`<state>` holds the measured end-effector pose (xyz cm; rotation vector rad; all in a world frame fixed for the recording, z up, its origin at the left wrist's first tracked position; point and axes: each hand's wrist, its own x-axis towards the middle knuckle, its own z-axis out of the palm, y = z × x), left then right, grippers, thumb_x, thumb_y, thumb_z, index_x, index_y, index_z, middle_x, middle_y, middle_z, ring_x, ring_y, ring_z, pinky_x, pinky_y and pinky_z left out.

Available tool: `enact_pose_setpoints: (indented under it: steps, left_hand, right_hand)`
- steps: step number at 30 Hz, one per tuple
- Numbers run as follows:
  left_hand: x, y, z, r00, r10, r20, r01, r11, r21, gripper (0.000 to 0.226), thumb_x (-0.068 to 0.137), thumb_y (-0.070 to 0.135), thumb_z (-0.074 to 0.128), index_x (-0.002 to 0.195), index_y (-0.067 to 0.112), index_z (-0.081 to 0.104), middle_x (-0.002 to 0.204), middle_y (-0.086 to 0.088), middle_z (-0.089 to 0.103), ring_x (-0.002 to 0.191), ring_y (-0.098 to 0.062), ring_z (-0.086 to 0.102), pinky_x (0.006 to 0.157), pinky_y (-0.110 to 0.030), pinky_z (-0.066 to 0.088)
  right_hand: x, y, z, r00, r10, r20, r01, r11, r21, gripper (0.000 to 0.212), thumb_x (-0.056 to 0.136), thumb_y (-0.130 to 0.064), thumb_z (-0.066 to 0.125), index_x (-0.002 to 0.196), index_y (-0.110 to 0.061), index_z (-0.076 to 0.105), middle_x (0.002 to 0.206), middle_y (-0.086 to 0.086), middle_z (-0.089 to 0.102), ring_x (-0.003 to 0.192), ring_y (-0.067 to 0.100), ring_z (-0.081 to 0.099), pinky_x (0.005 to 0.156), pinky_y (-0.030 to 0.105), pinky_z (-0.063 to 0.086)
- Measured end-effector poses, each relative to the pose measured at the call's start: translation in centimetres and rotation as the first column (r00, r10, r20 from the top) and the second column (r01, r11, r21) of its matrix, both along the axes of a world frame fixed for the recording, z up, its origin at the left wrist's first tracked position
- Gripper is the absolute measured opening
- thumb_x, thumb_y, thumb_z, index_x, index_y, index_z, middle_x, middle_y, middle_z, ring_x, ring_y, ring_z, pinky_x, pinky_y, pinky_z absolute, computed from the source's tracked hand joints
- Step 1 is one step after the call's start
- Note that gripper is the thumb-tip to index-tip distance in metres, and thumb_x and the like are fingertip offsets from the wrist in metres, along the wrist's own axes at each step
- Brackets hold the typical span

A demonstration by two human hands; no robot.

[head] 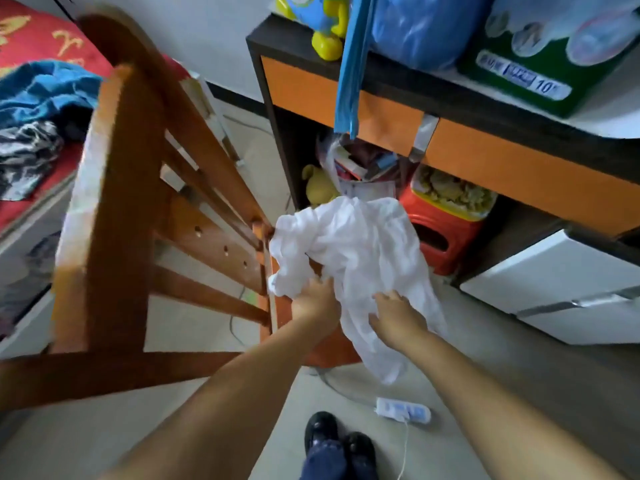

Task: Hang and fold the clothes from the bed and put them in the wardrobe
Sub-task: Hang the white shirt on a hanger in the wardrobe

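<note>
White crumpled garment (356, 258) held up in the air by both hands, in front of the open lower compartment of the dark shelf unit (263, 98) with orange panels. Left hand (315, 303) grips a bunched fold at the garment's left edge, fingers curled into the cloth. Right hand (394, 317) lies against the hanging part of the cloth; fingers look partly spread, cannot tell if it pinches or only presses. Garment's lower end hangs past the right wrist toward the floor (194, 327).

Wooden bed end frame (138, 202), orange-brown with slats, stands just left of the garment; the cloth's left edge is near the frame's corner post, contact unclear. On the bed's red patterned cover (38, 39), upper left: blue cloth (45, 91) and a black-and-white patterned cloth (24, 157) just beside it, near the bed's foot edge.

Shelf unit's top carries a yellow-blue toy (322, 22), a blue plastic bag (426, 26) and a green pack (540, 64). Inside the lower compartment: a red plastic stool (446, 233), a yellow soft toy (318, 185), and a bag of mixed stuff, blurred. White drawer unit (561, 282) at right.

On the floor near the bottom edge: white power strip (403, 410) with cable, and the person's dark shoes (339, 441).
</note>
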<state>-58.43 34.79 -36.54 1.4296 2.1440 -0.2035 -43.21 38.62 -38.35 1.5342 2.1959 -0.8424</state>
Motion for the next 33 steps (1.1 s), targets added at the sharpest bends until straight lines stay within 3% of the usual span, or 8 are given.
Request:
enact_pose_setpoints:
  steps: [4,8,12,15,17,19,22,33]
  left_hand:
    - [-2.8,2.6,-8.0,0.953,0.1,-0.285,-0.078,0.993,0.089,0.071,0.097,0.038,0.041,0.151,0.017,0.0,0.155,-0.014,0.012,0.142,-0.03,0.021,0.107,-0.041,0.038]
    - [-4.8,4.4,-13.8,0.922,0.365,-0.127,-0.352,0.929,0.118,0.086,0.093,0.047,0.05,0.152,0.021,-0.007,0.158,-0.015,0.006,0.145,-0.032,0.011,0.113,-0.043,0.028]
    - [-6.3,5.2,-16.3,0.899,0.431,-0.077,-0.428,0.902,0.058,0.066,0.092,0.023,0.051,0.149,0.02,0.017,0.137,-0.015,0.041,0.125,-0.032,0.044,0.099,-0.044,0.04]
    - [-6.6,5.5,-14.9,0.922,0.384,0.043,-0.386,0.919,0.078,0.032,0.093,0.011,0.046,0.124,0.006,0.048,0.116,-0.013,0.054,0.104,-0.031,0.053,0.082,-0.032,0.045]
    - [-6.0,5.5,-12.3,0.844,0.505,0.183,-0.526,0.846,0.088,0.026,0.096,0.009,0.046,0.121,0.009,0.051,0.118,-0.005,0.051,0.109,-0.022,0.05,0.086,-0.023,0.042]
    - [-5.6,5.2,-9.2,0.925,0.379,0.043,-0.38,0.91,0.166,0.024,0.099,0.006,0.041,0.12,0.01,0.051,0.122,-0.004,0.052,0.116,-0.021,0.049,0.095,-0.024,0.039]
    - [-5.4,6.4,-1.6,0.617,0.585,0.527,-0.755,0.628,0.188,0.03,0.098,0.01,0.04,0.124,0.002,0.053,0.124,-0.016,0.056,0.117,-0.032,0.052,0.082,-0.022,0.039]
    - [-2.4,5.4,28.0,0.306,0.31,0.9,-0.934,0.279,0.221,0.021,0.094,0.01,0.041,0.091,0.008,0.061,0.076,-0.003,0.053,0.077,-0.022,0.051,0.073,-0.029,0.04]
  right_hand:
    - [-1.5,0.1,-8.4,0.999,0.034,0.016,-0.034,0.999,-0.021,0.077,0.094,-0.051,0.046,0.152,-0.025,0.003,0.159,0.007,0.001,0.145,0.029,0.009,0.106,0.049,0.036]
    - [-1.4,-1.2,-14.5,0.988,0.107,0.112,-0.104,0.994,-0.031,0.09,0.089,-0.059,0.048,0.151,-0.031,-0.011,0.159,0.006,-0.015,0.147,0.028,-0.008,0.111,0.06,0.018]
    - [-0.9,-1.2,-16.3,0.994,0.071,0.085,-0.087,0.975,0.205,0.053,0.094,-0.032,0.05,0.143,-0.024,0.032,0.15,0.007,0.025,0.137,0.028,0.026,0.106,0.042,0.029]
    - [-0.8,0.5,-14.7,0.985,-0.138,-0.105,0.151,0.979,0.134,0.025,0.093,-0.008,0.043,0.117,-0.01,0.049,0.122,0.01,0.052,0.107,0.029,0.052,0.079,0.033,0.04]
    - [-0.6,1.5,-12.2,0.918,-0.308,-0.249,0.32,0.947,0.007,0.018,0.095,-0.009,0.045,0.112,-0.004,0.048,0.109,0.014,0.058,0.095,0.032,0.057,0.07,0.033,0.041]
    - [-0.4,2.1,-8.7,0.878,-0.366,-0.309,0.384,0.923,-0.002,0.022,0.094,-0.01,0.045,0.114,-0.001,0.047,0.099,0.016,0.059,0.086,0.032,0.056,0.066,0.033,0.041]
    - [-0.2,3.4,-2.1,0.876,-0.338,-0.345,0.39,0.916,0.092,0.024,0.094,-0.01,0.043,0.116,-0.002,0.047,0.096,0.018,0.06,0.083,0.032,0.054,0.064,0.034,0.038]
    - [-0.9,8.0,29.1,0.703,-0.206,-0.68,0.503,0.821,0.271,0.021,0.084,-0.005,0.04,0.067,-0.015,0.032,0.066,-0.002,0.037,0.075,0.026,0.036,0.062,0.032,0.02]
